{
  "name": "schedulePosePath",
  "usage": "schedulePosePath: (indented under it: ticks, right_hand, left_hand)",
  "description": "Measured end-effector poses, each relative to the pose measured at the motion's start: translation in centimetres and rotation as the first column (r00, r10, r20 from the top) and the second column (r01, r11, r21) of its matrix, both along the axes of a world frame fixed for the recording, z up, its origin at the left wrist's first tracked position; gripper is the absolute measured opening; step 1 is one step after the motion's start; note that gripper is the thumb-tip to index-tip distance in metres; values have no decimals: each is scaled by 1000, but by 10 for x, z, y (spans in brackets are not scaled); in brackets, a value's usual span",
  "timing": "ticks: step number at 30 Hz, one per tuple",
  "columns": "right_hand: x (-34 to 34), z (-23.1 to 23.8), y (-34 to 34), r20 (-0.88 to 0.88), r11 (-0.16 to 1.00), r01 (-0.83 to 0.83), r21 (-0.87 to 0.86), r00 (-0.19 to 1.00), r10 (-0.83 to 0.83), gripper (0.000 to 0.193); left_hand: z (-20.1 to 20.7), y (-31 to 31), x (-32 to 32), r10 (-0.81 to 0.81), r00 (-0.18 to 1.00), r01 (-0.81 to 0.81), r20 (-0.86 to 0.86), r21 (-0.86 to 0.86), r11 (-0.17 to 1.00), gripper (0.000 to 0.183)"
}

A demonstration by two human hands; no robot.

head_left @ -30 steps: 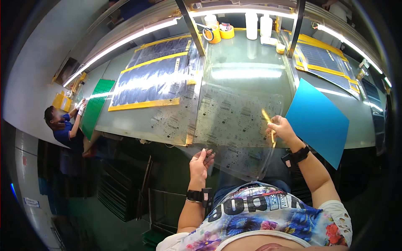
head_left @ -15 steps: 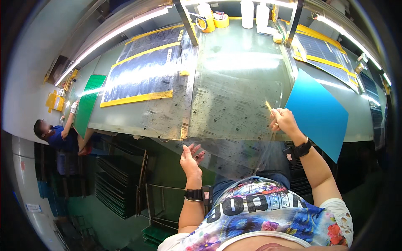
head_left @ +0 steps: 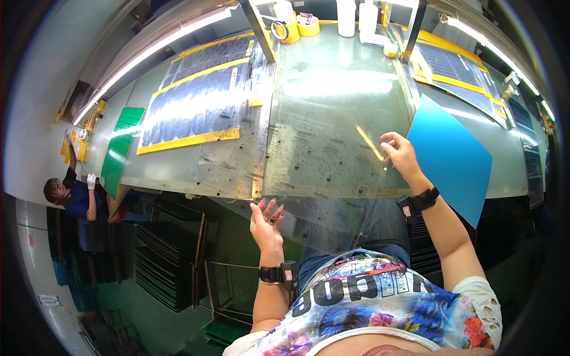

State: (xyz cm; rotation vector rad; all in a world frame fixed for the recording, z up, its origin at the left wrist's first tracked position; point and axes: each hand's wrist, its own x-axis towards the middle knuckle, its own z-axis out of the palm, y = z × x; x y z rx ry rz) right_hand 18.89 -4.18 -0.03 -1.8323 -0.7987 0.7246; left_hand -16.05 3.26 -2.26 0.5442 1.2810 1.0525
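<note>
We are spreading our left hand beside the film.
It is overhanging the surface, running toward our curled right hand; whether that is gripping, we cannot tell.

Free to pass over the bare, pale-green, glassy far part of the bench, between two slanting dark metal posts. Blocked at the back by round yellow tape rolls and white plastic bottles. Tight just beside the right grip, against a large blue sheet jutting past the front edge. Crossed nearer by thin, transparent, black-speckled film.
</note>
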Motion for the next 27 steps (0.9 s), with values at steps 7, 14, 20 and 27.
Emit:
schedulePosePath:
  ticks: [7, 14, 20, 27]
  right_hand:
    - [15, 14, 79, -176, 991, -106, 85, 977, 119, 16]
    - [36, -3, 140, -56, 980, -169, 103, 983, 175, 12]
    - [55, -31, 146, 197, 984, -172, -51, 964, 178, 23]
    - [51, -30, 183, 405, 984, -112, -137, 900, 159, 41]
  left_hand:
    - [-1, 41, 25, -58, 991, 54, 117, 39, 998, 30]
    - [17, 67, 46, 3, 999, -5, 45, 55, 998, 26]
    - [-19, 73, 51, -6, 999, 11, -33, 139, 990, 24]
    - [-14, 110, 50, -1, 999, 9, -39, 203, 979, 36]
